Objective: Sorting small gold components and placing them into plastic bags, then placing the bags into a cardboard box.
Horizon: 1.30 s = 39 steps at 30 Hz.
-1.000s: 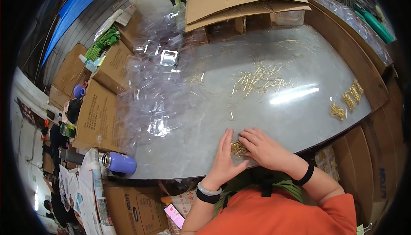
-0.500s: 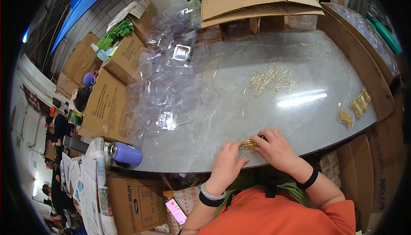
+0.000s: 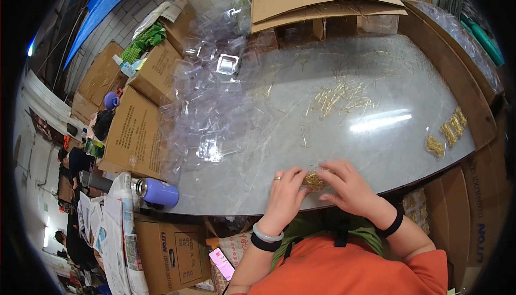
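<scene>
At the near edge of the grey table (image 3: 252, 187), a small bundle of gold wire hooks (image 3: 314, 181) lies between my hands. My left hand (image 3: 285, 195) grips its left side with thumb and fingers. My right hand (image 3: 352, 190) closes over its right side, fingers curled on the far edge, thumb on the near edge. Fingers partly hide the bundle. Ahead lies a loose pile of the same thin gold hooks (image 3: 341, 97), with a few strays (image 3: 305, 136) nearer me. Several finished-looking bundles (image 3: 453, 125) sit at the right edge.
Clear plastic boxes (image 3: 217, 98) heap along the table's left side, beside brown cartons (image 3: 131, 133). A purple bottle (image 3: 161, 193) stands at the near left corner. Cardboard (image 3: 322, 2) carrying more hooks covers the far end. A cardboard wall (image 3: 457, 74) borders the right. People work far left.
Both hands stay at the bundle and shift their fingers around it. My left fingers have straightened somewhat, and my right thumb has come down along the near side.
</scene>
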Tool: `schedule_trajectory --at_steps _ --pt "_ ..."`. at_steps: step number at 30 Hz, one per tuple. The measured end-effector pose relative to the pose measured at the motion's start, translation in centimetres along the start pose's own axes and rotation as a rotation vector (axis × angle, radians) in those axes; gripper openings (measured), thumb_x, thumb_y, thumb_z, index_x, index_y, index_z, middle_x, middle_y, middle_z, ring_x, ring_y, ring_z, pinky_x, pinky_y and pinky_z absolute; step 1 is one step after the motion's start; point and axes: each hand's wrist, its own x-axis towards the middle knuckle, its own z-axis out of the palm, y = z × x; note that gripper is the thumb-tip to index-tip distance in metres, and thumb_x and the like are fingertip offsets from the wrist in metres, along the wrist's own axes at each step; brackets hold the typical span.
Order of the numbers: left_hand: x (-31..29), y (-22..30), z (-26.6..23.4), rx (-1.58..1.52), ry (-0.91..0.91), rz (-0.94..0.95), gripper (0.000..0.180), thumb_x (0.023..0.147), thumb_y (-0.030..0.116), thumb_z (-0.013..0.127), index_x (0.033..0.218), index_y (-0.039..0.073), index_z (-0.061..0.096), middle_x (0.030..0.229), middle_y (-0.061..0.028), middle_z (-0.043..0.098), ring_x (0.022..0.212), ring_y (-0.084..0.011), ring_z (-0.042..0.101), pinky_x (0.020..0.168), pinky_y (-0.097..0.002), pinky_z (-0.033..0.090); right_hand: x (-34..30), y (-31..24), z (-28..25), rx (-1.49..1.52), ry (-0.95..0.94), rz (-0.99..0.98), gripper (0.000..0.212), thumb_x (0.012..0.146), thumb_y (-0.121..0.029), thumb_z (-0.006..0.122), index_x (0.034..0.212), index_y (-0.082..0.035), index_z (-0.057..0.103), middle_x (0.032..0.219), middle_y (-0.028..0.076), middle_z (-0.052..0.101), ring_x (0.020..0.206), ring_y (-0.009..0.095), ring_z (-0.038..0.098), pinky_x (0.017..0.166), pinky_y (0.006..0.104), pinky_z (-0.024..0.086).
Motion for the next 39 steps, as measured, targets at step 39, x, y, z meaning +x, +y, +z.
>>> schedule_trajectory --at_steps 39 --pt "-0.7 -1.6 1.8 -0.297 -0.140 0.068 0.063 0.094 0.005 0.062 0.152 0.002 0.040 0.152 -0.0202 0.048 0.144 -0.0381 0.041 0.125 -0.0489 0.022 -5.1 -1.2 -5.2 0.616 -0.325 0.322 0.014 0.087 -0.007 0.071 0.100 -0.003 0.073 0.093 0.011 0.071 0.086 0.029 0.069 0.079 0.0373 0.056"
